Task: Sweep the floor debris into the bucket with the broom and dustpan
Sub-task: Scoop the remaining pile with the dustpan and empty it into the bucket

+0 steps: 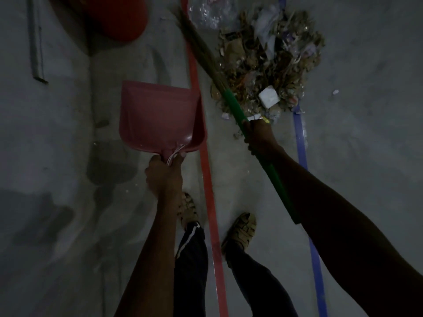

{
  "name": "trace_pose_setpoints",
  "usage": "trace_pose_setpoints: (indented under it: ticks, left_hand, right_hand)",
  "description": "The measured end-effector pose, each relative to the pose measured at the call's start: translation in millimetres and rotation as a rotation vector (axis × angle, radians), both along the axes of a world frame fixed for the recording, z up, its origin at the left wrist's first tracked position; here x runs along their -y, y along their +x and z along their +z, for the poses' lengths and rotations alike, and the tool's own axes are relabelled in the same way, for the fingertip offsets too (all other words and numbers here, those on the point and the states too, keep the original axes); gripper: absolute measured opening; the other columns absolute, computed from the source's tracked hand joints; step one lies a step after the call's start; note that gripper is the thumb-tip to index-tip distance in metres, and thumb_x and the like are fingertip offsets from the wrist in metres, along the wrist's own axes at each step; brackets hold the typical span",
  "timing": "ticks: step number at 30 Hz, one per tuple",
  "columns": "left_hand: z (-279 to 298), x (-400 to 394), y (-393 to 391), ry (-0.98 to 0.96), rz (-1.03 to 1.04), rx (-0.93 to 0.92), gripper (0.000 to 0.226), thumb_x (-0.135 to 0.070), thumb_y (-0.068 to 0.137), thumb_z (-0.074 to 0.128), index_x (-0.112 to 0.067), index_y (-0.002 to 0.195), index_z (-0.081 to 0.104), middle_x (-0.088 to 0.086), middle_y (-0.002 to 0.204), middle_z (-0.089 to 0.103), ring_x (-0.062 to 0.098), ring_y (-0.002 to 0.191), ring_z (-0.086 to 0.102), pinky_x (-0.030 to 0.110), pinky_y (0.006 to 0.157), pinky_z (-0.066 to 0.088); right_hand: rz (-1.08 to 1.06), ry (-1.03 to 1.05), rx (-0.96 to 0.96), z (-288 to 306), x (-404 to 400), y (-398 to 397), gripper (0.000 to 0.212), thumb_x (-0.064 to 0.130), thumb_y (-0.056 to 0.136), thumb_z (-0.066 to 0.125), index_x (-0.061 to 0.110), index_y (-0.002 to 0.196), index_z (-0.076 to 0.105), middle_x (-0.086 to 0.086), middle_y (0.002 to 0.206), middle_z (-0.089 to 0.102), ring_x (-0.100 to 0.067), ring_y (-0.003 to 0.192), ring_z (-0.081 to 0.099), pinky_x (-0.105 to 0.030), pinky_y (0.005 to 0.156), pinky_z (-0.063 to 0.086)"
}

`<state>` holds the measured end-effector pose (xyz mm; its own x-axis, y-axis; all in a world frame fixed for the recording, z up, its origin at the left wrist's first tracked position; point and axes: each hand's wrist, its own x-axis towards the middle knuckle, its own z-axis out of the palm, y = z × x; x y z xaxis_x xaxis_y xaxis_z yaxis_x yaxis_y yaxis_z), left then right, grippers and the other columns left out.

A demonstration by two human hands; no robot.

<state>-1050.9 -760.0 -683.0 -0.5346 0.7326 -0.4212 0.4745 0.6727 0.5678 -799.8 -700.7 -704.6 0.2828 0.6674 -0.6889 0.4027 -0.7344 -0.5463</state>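
A pink dustpan (158,115) hangs above the grey floor, empty, and my left hand (163,173) grips its handle from below. My right hand (258,138) grips the green handle of a broom (231,104). The broom's brown bristles (196,44) reach up and left, along the left edge of a debris pile (267,56) of dry leaves, paper, plastic and a white block (269,97). A red bucket (116,17) stands at the top left, cut off by the frame's edge.
A red tape line (206,170) and a blue tape line (302,152) run along the concrete floor. My two sandalled feet (187,210) (242,227) stand on either side of the red line. A grey bar (36,40) leans at the far left. Dark stains mark the floor on the left.
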Motion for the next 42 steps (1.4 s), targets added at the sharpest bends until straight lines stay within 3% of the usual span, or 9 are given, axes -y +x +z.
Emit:
trace_pose_setpoints:
  ticks: [11, 15, 18, 23, 28, 31, 36, 39, 42]
  left_hand:
    - [63, -204, -63, 0.133, -0.207, 0.064, 0.079, -0.082, 0.055, 0.065, -0.01, 0.087, 0.063, 0.011, 0.076, 0.069, 0.03, 0.064, 0.068, 0.044, 0.055, 0.057]
    - [77, -283, -59, 0.178, -0.261, 0.013, 0.06, -0.058, 0.072, 0.077, -0.004, 0.095, 0.066, 0.011, 0.089, 0.071, 0.022, 0.071, 0.061, 0.03, 0.059, 0.041]
    - [61, -337, -52, 0.193, -0.253, -0.018, 0.057, -0.051, 0.077, 0.078, 0.0, 0.101, 0.066, 0.014, 0.097, 0.07, 0.022, 0.076, 0.056, 0.029, 0.064, 0.034]
    - [16, -423, -37, 0.192, -0.211, -0.037, 0.058, -0.051, 0.075, 0.079, -0.001, 0.1, 0.063, 0.015, 0.1, 0.068, 0.033, 0.09, 0.063, 0.029, 0.066, 0.034]
    - [-22, -500, -36, 0.216, -0.217, 0.02, 0.069, -0.067, 0.067, 0.074, -0.009, 0.103, 0.064, 0.011, 0.103, 0.069, 0.031, 0.093, 0.065, 0.041, 0.079, 0.054]
    - [-40, -538, -43, 0.298, -0.251, 0.01, 0.067, -0.056, 0.069, 0.08, -0.006, 0.111, 0.064, 0.013, 0.11, 0.069, 0.031, 0.099, 0.065, 0.039, 0.086, 0.053]
    - [-93, -569, -70, 0.201, -0.233, 0.048, 0.079, -0.086, 0.057, 0.068, -0.014, 0.09, 0.059, 0.024, 0.082, 0.066, 0.045, 0.069, 0.065, 0.055, 0.052, 0.054]
    - [-114, -574, -85, 0.105, -0.228, 0.031, 0.089, -0.095, 0.046, 0.063, -0.016, 0.088, 0.06, 0.018, 0.078, 0.068, 0.041, 0.067, 0.068, 0.057, 0.052, 0.056]
    - [-116, -576, -99, 0.054, -0.285, 0.014, 0.093, -0.098, 0.043, 0.059, -0.015, 0.085, 0.061, 0.013, 0.077, 0.07, 0.037, 0.066, 0.069, 0.055, 0.052, 0.057]
  right_hand:
    - [-0.036, 0.131, 0.015, 49, -158, -69, 0.04, 0.033, 0.108, 0.042, 0.0, 0.09, 0.053, -0.007, 0.064, 0.056, -0.018, 0.046, 0.055, -0.018, 0.033, 0.038]
    - [-0.13, 0.18, -0.05, 46, -237, -59, 0.044, 0.035, 0.104, 0.053, -0.002, 0.083, 0.06, -0.004, 0.054, 0.058, -0.014, 0.041, 0.055, -0.014, 0.033, 0.036]
    - [-0.201, 0.165, -0.17, 31, -294, -46, 0.038, 0.033, 0.099, 0.063, 0.002, 0.079, 0.054, -0.004, 0.049, 0.059, -0.006, 0.031, 0.052, -0.018, 0.033, 0.04]
    - [-0.307, 0.122, -0.204, -7, -381, -27, 0.027, 0.024, 0.101, 0.059, -0.002, 0.101, 0.056, -0.004, 0.047, 0.057, -0.005, 0.029, 0.051, -0.016, 0.031, 0.037]
    - [-0.382, 0.066, -0.259, -51, -463, -13, 0.034, 0.028, 0.1, 0.061, -0.002, 0.114, 0.054, -0.013, 0.069, 0.058, -0.011, 0.034, 0.057, -0.022, 0.035, 0.045]
    - [-0.414, 0.002, -0.306, -75, -506, -16, 0.038, 0.028, 0.101, 0.06, 0.001, 0.124, 0.046, -0.015, 0.075, 0.057, -0.012, 0.031, 0.055, -0.021, 0.034, 0.045]
    - [-0.427, -0.099, -0.371, -118, -547, -31, 0.044, 0.029, 0.1, 0.061, 0.0, 0.127, 0.042, -0.014, 0.082, 0.061, -0.019, 0.049, 0.06, -0.023, 0.038, 0.048]
    - [-0.545, -0.104, -0.416, -140, -535, -35, 0.034, 0.025, 0.101, 0.06, 0.002, 0.119, 0.042, -0.015, 0.082, 0.054, -0.021, 0.054, 0.058, -0.022, 0.037, 0.047]
    - [-0.663, -0.038, -0.408, -145, -507, -40, 0.02, 0.018, 0.103, 0.054, 0.002, 0.111, 0.044, -0.015, 0.063, 0.054, -0.015, 0.033, 0.055, -0.019, 0.032, 0.042]
